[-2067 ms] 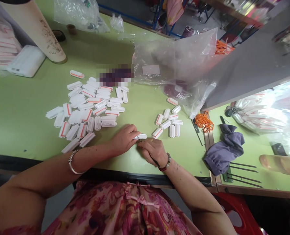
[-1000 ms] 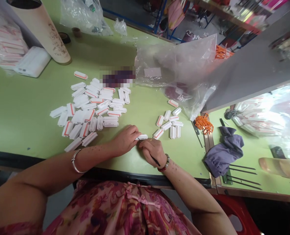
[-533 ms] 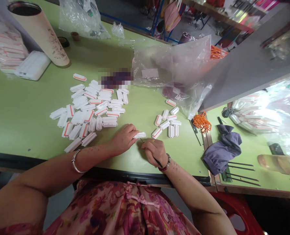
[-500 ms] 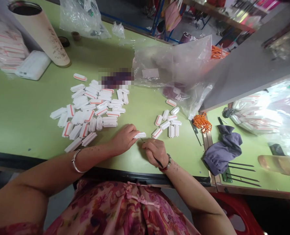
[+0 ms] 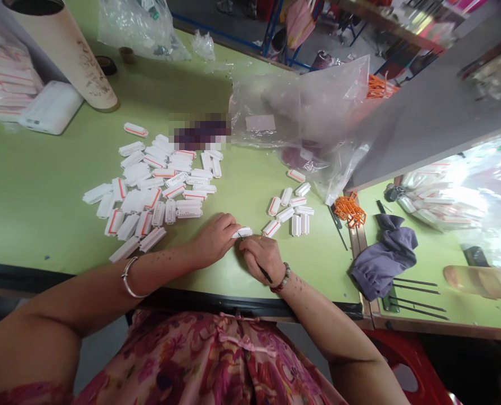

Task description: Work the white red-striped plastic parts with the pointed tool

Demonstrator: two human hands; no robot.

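My left hand [image 5: 215, 241] is closed on one end of a small white plastic piece [image 5: 245, 232] with a row of tiny marks or holes along it. In my right hand [image 5: 264, 257], the fingers are wrapped round a thin tool with a dark handle [image 5: 265, 274]. Its slender tip meets the near edge of the white piece; the exact kind of tool cannot be made out. Left of my hands lies a loose heap of similar white pieces [image 5: 138, 199], some with an orange-red stripe. A smaller group of white pieces [image 5: 285, 215] lies to the right.
A clear plastic bag [image 5: 271, 95] lies beyond my hands. Orange plastic frames [image 5: 350, 210] and a dark slim tool [image 5: 338, 225] are at right, near a purple-grey cloth [image 5: 383, 259]. A tall tube [image 5: 73, 59] and white box [image 5: 53, 108] stand back left.
My right hand has moved slightly left and up, bringing the tool's tip onto the white piece. My left hand keeps its hold, almost still.
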